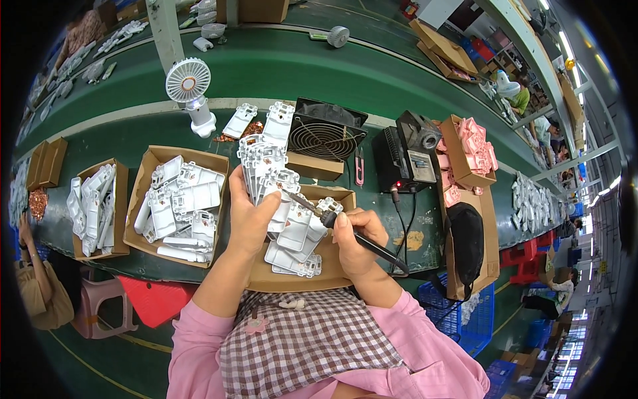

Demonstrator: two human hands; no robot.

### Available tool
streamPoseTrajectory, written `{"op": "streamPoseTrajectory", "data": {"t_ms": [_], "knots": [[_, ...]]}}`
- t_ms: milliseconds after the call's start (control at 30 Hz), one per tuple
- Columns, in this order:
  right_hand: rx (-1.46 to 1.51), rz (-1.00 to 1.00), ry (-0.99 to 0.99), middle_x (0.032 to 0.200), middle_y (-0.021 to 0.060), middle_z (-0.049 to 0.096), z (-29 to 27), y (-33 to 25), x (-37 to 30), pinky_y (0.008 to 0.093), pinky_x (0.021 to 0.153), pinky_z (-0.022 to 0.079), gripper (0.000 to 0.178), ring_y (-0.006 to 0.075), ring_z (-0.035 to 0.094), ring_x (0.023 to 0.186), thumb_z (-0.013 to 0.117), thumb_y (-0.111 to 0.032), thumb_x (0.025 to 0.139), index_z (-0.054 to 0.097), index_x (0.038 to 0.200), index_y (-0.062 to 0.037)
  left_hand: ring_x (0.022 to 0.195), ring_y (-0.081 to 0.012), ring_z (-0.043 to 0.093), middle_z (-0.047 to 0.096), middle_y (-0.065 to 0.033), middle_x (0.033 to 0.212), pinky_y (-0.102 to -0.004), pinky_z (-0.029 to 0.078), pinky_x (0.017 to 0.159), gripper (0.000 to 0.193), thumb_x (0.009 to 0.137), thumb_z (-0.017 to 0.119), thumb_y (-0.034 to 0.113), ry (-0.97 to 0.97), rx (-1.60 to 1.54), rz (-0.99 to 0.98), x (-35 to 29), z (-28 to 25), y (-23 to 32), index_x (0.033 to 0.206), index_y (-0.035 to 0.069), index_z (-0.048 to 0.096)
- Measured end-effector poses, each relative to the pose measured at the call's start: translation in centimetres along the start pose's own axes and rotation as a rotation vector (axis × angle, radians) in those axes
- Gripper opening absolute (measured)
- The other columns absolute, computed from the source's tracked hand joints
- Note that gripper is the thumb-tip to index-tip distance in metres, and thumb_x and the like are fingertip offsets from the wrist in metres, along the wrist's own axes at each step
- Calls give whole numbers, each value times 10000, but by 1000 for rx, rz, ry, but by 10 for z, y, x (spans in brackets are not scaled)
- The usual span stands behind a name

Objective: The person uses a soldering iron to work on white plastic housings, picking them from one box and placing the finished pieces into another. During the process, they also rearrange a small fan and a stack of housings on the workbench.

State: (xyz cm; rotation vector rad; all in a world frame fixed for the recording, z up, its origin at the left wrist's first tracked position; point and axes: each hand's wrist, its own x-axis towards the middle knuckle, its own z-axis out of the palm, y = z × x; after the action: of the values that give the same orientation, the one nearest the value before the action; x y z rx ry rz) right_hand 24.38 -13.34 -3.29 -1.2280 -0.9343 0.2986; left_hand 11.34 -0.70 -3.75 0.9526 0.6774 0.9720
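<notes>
Green bench in a workshop: white plastic parts and soldering iron in hand

The bench stands in a long workshop, with a wide green conveyor belt running along its far side.

Hands: The left hand is closed about the lower left side of a bunch of overlapping white plastic parts, thumb across the front. The right hand is closed on the dark handle of the soldering iron, thumb uppermost. The iron's tip points left at the bunch; contact cannot be confirmed.

Directly beneath: An open middle carton holds loose white pieces of similar form.

Left of the hands: A larger carton is filled with white pieces, and a narrower carton beside it likewise.

Beyond the hands: A white handheld fan stands upright. To its right are small copper-coloured pieces and a black unit with a round grille. A pink-handled tool lies just beside the unit.

Right of the hands: A black soldering station shows a red light. Next to it, a carton is heaped with pink parts; a black pouch lies nearer the wearer.

Outer edges: A co-worker's hand is visible at far left, and a blue basket at lower right.
</notes>
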Motion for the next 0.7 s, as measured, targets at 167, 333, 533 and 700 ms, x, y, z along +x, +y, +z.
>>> {"op": "streamPoseTrajectory", "data": {"t_ms": [167, 333, 533, 700], "knots": [[9, 20, -5, 689, 49, 599, 0, 0, 0, 219, 513, 401, 151, 64, 500, 578, 673, -26, 841, 541, 769, -15, 1036, -174, 527, 465, -155, 1211, -282, 477, 843, 708, 785, 587, 10, -2, 30, 4, 1, -2, -1, 1374, -36, 196], [-65, -25, -64, 669, 66, 568, -1, -2, 2, 203, 508, 410, 128, 72, 502, 542, 595, -15, 888, 504, 799, -26, 1047, -173, 520, 463, -154, 1218, -288, 464, 868, 707, 780, 590, 13, 13, 35, 9, 0, 1, 2, 1371, -38, 206], [-37, -61, -42, 661, 70, 563, -3, 5, 1, 207, 489, 413, 133, 78, 495, 527, 590, -16, 889, 495, 796, -28, 1058, -174, 515, 462, -152, 1222, -293, 453, 887, 704, 777, 592, 17, 9, 35, -7, 0, 0, 2, 1370, -34, 216], [44, -18, 21, 683, 63, 581, -2, 0, -1, 211, 505, 418, 137, 71, 502, 555, 624, -20, 869, 516, 786, -22, 1057, -173, 513, 463, -151, 1218, -295, 449, 892, 695, 775, 595, 20, 6, 57, 46, -1, 1, 2, 1362, -31, 226]]}}
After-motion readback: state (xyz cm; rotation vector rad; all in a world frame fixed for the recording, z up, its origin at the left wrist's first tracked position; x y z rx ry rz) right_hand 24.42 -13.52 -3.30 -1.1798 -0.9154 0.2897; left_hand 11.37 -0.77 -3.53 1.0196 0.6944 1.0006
